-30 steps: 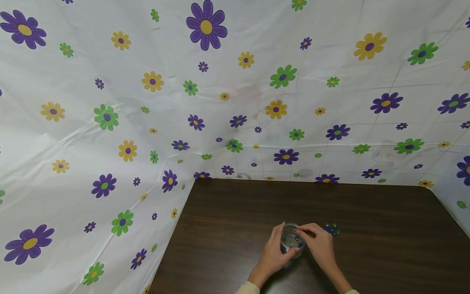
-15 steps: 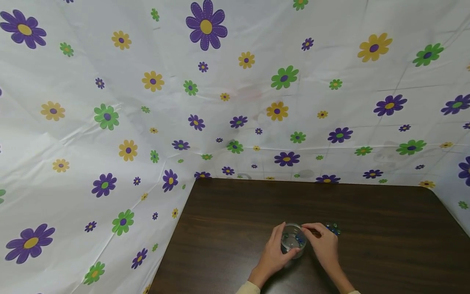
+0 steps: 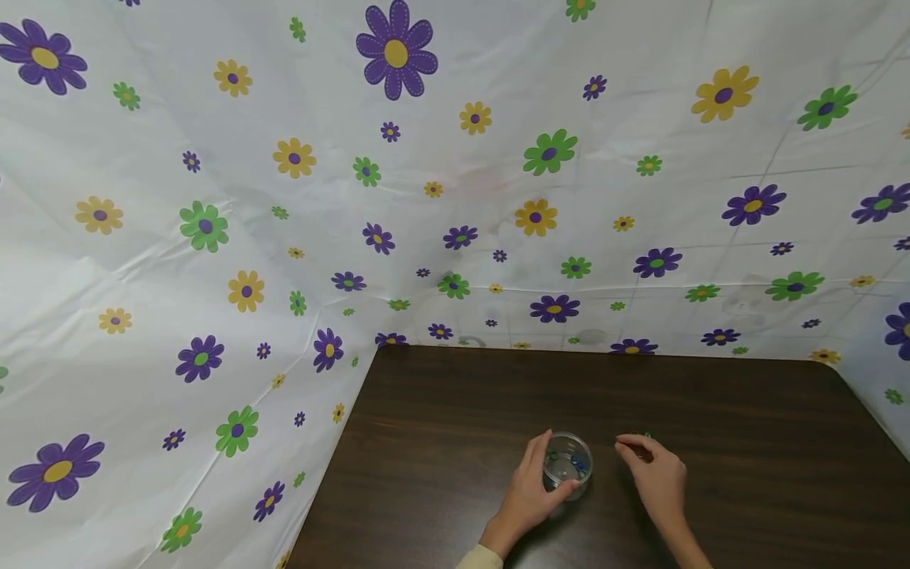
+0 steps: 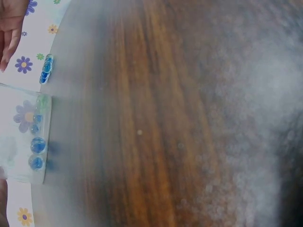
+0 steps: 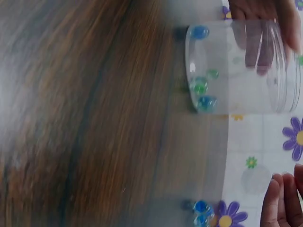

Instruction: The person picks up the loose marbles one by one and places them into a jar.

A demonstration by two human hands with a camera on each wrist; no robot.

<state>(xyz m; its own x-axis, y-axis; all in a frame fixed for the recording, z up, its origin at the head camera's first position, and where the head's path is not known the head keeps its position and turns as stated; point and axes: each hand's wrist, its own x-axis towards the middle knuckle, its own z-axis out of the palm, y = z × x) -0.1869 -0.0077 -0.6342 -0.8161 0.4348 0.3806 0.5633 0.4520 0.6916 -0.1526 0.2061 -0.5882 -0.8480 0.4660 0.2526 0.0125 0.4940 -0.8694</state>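
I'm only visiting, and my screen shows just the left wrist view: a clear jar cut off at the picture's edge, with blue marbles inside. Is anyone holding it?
Observer: Yes. In the head view, the person's left hand is curled around the jar.
Operator: Oh! I can't see the whole top. Is there a lid on it?
Observer: None that I can see. The right wrist view shows its ringed rim with no lid on it.
Operator: And what's that person wearing on the arm that holds it?
Observer: The head view shows the end of a pale yellow sleeve at that wrist.
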